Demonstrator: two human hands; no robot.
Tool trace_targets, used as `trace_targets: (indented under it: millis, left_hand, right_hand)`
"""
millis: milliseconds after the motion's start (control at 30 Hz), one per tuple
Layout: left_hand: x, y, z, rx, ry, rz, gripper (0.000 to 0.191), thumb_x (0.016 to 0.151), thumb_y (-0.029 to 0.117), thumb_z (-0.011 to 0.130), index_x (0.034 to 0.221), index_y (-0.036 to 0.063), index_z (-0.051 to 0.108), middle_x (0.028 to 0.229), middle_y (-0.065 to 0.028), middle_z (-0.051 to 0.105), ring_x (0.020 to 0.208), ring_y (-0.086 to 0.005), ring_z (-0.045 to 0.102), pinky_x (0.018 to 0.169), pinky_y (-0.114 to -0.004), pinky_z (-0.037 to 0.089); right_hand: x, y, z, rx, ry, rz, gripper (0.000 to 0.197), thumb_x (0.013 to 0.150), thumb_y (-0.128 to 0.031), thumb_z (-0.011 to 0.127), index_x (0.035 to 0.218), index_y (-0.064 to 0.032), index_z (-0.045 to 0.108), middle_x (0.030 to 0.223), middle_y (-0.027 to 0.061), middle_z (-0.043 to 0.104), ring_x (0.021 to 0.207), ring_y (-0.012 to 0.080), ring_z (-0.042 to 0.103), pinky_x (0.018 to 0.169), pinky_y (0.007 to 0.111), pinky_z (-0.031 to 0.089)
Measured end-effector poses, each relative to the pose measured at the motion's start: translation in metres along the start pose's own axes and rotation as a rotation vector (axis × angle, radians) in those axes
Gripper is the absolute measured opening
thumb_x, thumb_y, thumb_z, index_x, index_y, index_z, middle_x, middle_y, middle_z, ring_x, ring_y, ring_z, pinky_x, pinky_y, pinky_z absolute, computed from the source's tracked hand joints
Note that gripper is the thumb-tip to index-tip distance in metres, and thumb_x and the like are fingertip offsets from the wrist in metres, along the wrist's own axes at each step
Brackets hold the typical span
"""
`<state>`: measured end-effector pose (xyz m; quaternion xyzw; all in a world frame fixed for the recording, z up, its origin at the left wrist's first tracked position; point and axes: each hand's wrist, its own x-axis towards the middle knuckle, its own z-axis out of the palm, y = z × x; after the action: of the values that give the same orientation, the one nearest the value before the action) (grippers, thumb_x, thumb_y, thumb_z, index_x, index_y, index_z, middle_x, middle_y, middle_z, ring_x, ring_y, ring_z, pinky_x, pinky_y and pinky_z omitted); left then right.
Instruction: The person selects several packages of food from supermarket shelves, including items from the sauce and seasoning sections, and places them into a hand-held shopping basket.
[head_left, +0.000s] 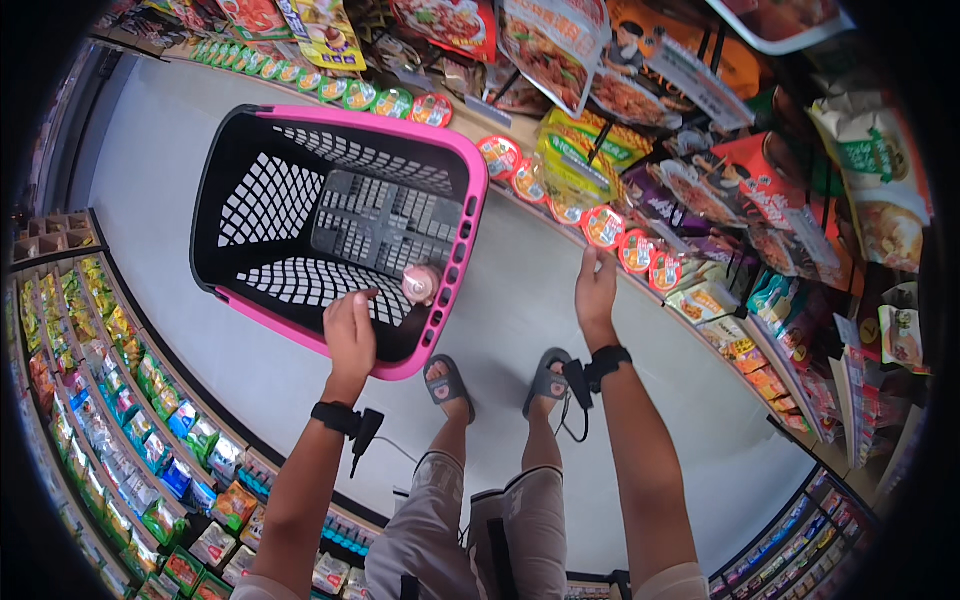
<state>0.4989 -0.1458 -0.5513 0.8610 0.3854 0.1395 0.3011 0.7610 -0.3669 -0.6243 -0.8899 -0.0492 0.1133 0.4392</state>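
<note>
My left hand (351, 335) is over the near side of a black plastic shopping basket with a pink rim (469, 165). Its index finger points over the opening, and I cannot tell whether the hand touches the rim. Inside the basket, at the corner close to me, stands a small pink bottle (420, 284). My right hand (597, 289) is raised beside the shelf edge on the right, fingers close together, just below a round red-lidded cup (603, 226). No object shows in it. Both wrists wear black straps with small devices.
Hanging food packets (555, 45) and a yellow-green packet (577, 154) crowd the right-hand shelf, above a row of round-lidded cups (361, 95). Curving along the left are shelves of packaged snacks (154, 390). My sandalled feet stand on the grey floor (510, 300).
</note>
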Motion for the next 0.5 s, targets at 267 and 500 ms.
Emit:
trace_targets:
  millis: [267,500]
  left_hand:
    - [0.032,0.134,0.124,-0.389,0.202,0.072,0.023,0.093,0.012,0.046,0.110,-0.0027,0.047,0.122,-0.0177,0.050,0.115,-0.0249,0.046,0.098,-0.034,0.033]
    - [0.071,0.156,0.234,-0.217,0.228,0.517,0.021,0.081,0.000,0.055,0.102,-0.0011,0.051,0.110,-0.0174,0.058,0.107,-0.0294,0.053,0.093,-0.035,0.039]
  right_hand:
    - [0.104,0.043,-0.009,-0.213,-0.187,-0.213,0.062,0.077,-0.019,0.061,0.129,0.0014,0.033,0.126,0.0222,0.042,0.117,0.0364,0.044,0.094,0.040,0.041]
    - [0.176,0.088,0.016,-0.003,-0.203,-0.399,0.049,0.075,-0.019,0.065,0.116,0.0013,0.049,0.108,0.0203,0.056,0.098,0.0364,0.055,0.088,0.041,0.043]
